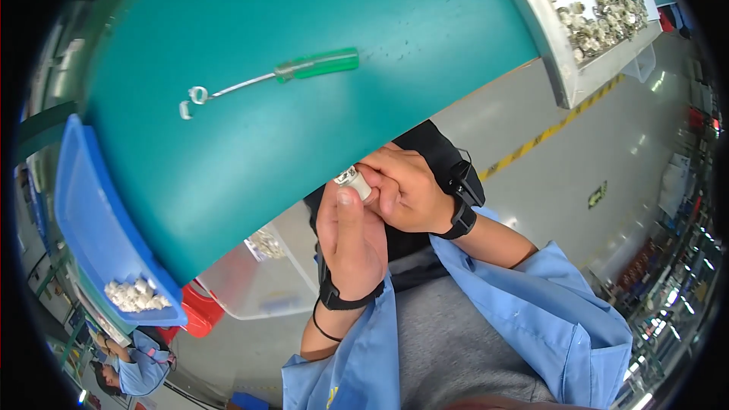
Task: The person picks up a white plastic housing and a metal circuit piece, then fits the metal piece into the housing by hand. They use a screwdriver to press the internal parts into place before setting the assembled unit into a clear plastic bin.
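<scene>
Both my hands meet at the near edge of the green tabletop, around a small white cylindrical part [357, 185] with metal pieces at its top end. My left hand [350, 239] is closed on it, the thumb lying along its side. The fingers of my right hand [406, 188] are curled and pinch at the part's other side; their tips are partly hidden. Farther off on the table lies a screwdriver [317, 65] with a green handle. Beside its tip are a small metal ring [199, 95] and a small curved white piece [184, 110].
A blue bin [102, 201] with white parts [137, 295] stands left. At the far right, a metal-edged tray [558, 68] holds many small metallic parts [607, 7]. Below the table sit a clear plastic box [262, 288] and a red container [201, 313]. A person [140, 364] works at lower left.
</scene>
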Action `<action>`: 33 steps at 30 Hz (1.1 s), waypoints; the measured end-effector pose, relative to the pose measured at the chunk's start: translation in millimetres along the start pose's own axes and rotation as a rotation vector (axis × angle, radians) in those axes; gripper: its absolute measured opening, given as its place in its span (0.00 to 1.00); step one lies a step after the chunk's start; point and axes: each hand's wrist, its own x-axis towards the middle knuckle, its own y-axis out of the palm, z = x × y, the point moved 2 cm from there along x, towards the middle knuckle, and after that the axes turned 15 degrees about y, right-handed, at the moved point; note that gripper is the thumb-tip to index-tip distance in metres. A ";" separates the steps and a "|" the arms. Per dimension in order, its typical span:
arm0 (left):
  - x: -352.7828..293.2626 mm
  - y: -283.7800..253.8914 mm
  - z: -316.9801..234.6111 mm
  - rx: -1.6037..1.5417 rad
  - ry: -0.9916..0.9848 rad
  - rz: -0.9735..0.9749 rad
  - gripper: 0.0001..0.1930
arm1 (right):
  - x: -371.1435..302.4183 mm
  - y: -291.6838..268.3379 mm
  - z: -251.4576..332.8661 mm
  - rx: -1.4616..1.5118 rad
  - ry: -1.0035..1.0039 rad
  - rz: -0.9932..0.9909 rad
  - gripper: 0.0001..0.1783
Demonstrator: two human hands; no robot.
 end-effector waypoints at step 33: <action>-30.0 -0.2 1.9 0.141 -0.153 0.089 0.13 | -14.6 -36.7 25.0 -0.150 -0.283 0.004 0.17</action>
